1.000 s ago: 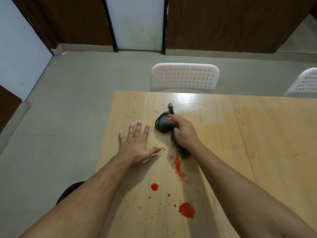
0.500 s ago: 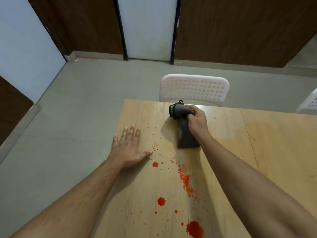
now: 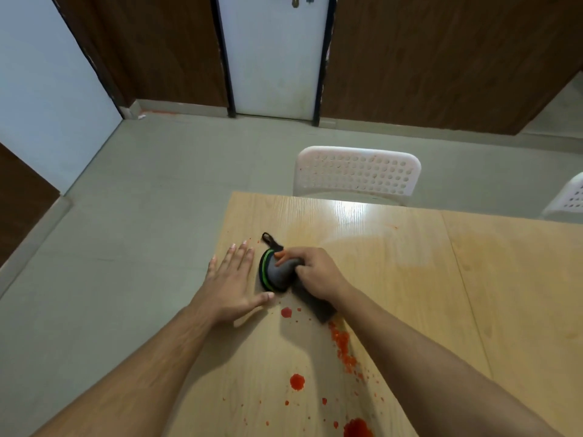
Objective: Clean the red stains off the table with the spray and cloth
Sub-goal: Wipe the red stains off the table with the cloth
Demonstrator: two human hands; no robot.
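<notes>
Stains (image 3: 343, 345) of red lie nearest, at the lower middle of the frame: a large blot at the bottom edge, a round drop above it, a broken streak running up toward the cloth, and fine specks scattered around them on the pale wooden counter (image 3: 410, 279). Both bare forearms enter from the bottom corners and meet near the centre of the frame.

The left hand (image 3: 232, 280) lies flat on the counter near its left edge, fingers straight and spread a little, thumb pointing right toward a small red drop, holding nothing. Just to its right, the right hand (image 3: 315, 272) is curled round a dark grey cloth (image 3: 279, 272) with a green and black trim, pressing it to the counter; one fingertip on top of the cloth looks tinted orange-red. A grey flap of the cloth trails out below the wrist toward the streak, and a small black loop sticks out at its upper end. The cloth sits between the two hands, close to the left thumb without clearly touching it.

Beyond the hands the counter shows a glossy patch. Past its far edge stands a white perforated chair (image 3: 356, 175), with part of another at the right edge. Farther back are the grey floor, brown panelling and a white door (image 3: 273, 55).
</notes>
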